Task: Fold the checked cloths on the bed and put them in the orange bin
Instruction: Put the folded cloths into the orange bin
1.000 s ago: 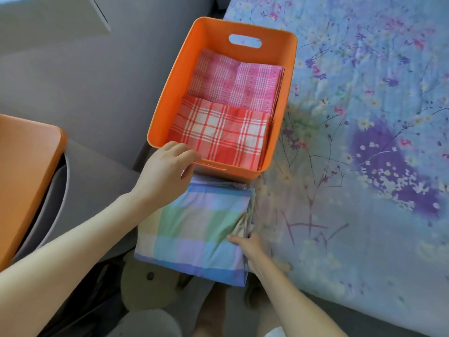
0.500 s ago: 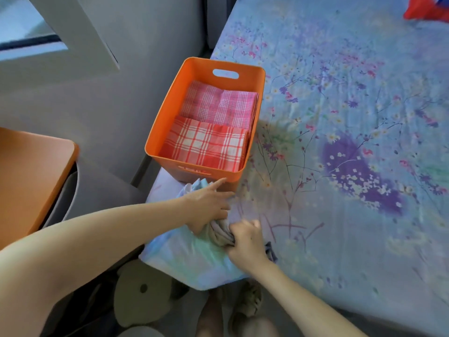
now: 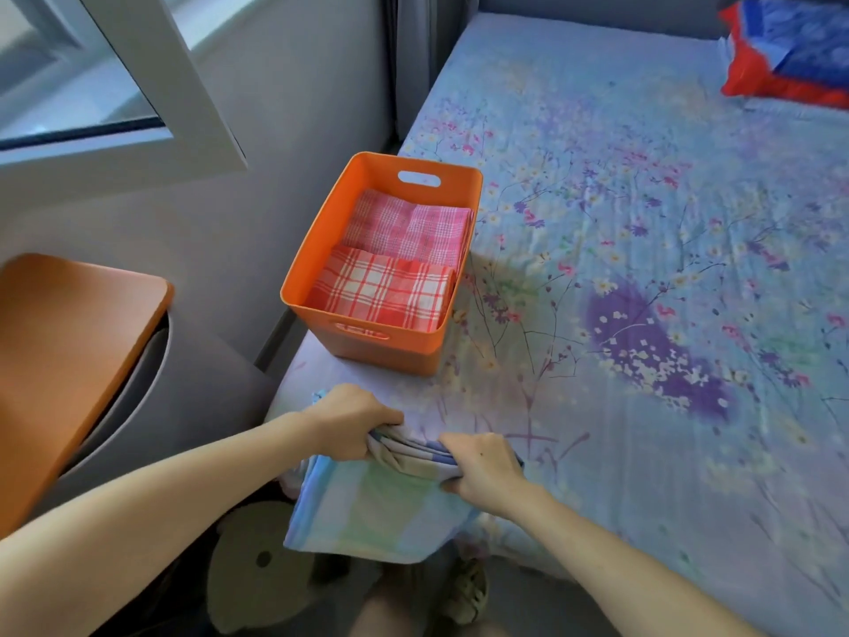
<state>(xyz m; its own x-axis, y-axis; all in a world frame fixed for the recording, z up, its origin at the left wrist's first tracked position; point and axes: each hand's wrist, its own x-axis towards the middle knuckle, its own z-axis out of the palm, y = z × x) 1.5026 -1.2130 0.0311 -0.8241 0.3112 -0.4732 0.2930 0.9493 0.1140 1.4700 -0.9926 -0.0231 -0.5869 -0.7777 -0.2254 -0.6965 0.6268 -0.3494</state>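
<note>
At the far left an orange-topped table (image 3: 69, 360) is seen beside the grey wall, below a white window frame (image 3: 138, 85). The left hand (image 3: 349, 422) is held at the near left corner of the bed, its fingers curled tightly round the left end of a pastel checked cloth (image 3: 376, 512), knuckles up. The top edge of the cloth is bunched into a ridge that runs left to right between the two hands, and the rest of it hangs down over the near edge of the mattress towards the floor. Just beyond the hands, the orange bin (image 3: 367, 351) is set on the bed's left edge with its long axis pointing away from the camera and a handle slot in the far wall. Two folded cloths are laid flat inside it, a red checked cloth (image 3: 390, 291) at the near end and a pink checked cloth (image 3: 409, 227) at the far end, touching. The right hand (image 3: 482, 466) is clenched on the right end of the ridge, fingers wrapped over it and thumb tucked beneath. To the right the flowered bed sheet (image 3: 643, 268) is spread wide, with a red and blue pillow (image 3: 790, 52) at the far right corner.
</note>
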